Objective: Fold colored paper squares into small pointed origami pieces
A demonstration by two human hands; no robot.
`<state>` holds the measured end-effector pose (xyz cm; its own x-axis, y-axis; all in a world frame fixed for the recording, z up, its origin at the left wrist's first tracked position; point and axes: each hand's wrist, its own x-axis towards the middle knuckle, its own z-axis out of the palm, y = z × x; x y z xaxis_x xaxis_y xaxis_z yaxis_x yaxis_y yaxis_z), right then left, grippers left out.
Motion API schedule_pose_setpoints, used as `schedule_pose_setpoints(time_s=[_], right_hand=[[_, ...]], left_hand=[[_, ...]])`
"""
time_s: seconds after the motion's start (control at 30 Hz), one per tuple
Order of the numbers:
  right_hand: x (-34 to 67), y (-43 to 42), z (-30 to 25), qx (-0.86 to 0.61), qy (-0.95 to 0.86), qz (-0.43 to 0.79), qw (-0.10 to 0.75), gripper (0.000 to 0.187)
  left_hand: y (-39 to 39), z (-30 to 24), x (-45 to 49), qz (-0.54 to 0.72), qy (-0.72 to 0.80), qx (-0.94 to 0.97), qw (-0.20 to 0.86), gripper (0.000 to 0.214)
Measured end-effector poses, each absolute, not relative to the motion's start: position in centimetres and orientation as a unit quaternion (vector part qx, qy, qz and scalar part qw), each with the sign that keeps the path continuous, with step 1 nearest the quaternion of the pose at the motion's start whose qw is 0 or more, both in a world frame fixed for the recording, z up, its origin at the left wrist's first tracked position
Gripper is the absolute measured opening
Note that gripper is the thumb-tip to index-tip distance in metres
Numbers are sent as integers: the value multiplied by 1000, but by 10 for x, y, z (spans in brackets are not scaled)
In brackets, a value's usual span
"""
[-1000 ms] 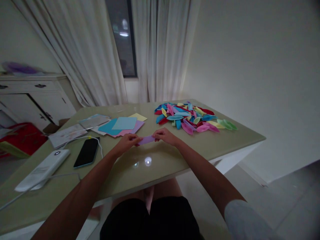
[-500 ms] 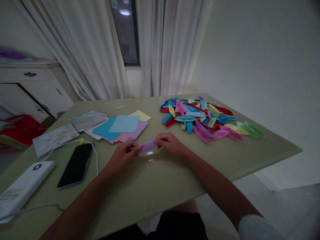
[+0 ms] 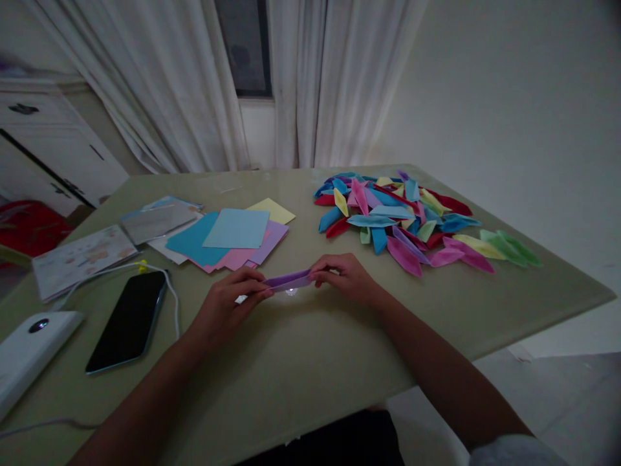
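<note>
A narrow folded strip of purple paper (image 3: pixel 290 280) sits just above the green table (image 3: pixel 310 362), held at both ends. My left hand (image 3: pixel 228 303) pinches its left end with thumb and fingers closed. My right hand (image 3: pixel 342 276) pinches the right end the same way. Behind my left hand lies a loose stack of square paper sheets (image 3: pixel 233 236) in blue, pink, purple and yellow. Behind my right hand is a pile of several folded leaf-shaped paper pieces (image 3: pixel 407 220) in many colours.
A black phone (image 3: pixel 129 320) with a white cable lies at the left, beside a white power bank (image 3: pixel 26 353). Printed sheets (image 3: pixel 80 255) lie further back left. White curtains (image 3: pixel 315 84) and a white cabinet (image 3: pixel 43 149) stand behind the table.
The view has tilted down, so the table fills more of the picture. Both hands stay on the purple strip, which now looks folded narrower and seen more edge-on.
</note>
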<state>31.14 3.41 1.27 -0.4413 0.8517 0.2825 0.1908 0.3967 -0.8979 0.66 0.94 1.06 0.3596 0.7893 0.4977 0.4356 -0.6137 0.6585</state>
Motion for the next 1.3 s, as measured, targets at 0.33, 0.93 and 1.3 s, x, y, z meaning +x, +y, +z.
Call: schedule_pose_setpoints(time_s=[0.33,0.93,1.3], right_hand=[[313,33,13,-355,-714,437,416,35],[305,29,20,-377,-823,334,263,26],[305,26,19,-393,-798,351,293,18]], left_hand=[[10,9,5,420,454,723,308,28],[11,6,18,330,439,768,329,29],[7,-6,15,376,420,803,194,25]])
